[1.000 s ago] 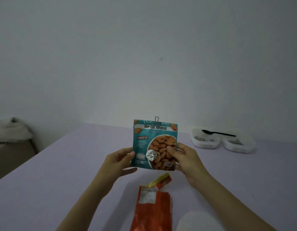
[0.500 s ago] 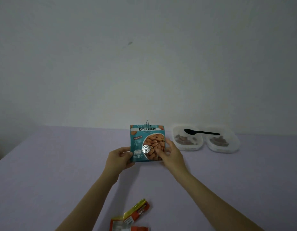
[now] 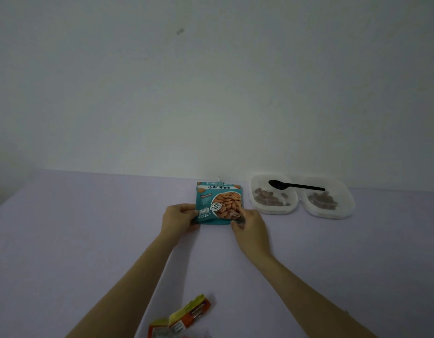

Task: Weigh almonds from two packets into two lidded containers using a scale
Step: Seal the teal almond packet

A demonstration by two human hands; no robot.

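Pinching the teal packet by its bottom corners, left hand and right hand fingers stand it beside the nearest container. Clipped shut, it's seemingly being put away; next, release gently

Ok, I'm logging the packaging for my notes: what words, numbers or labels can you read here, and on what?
"Roasted Almonds": upper front of the teal packet.
"UNSALTED": round seal on that packet's front.
"85": lower left of its front; unit beside it too small.
Line along that packet's top edge: too blurred to read.
Orange packet: print too blurred to read.
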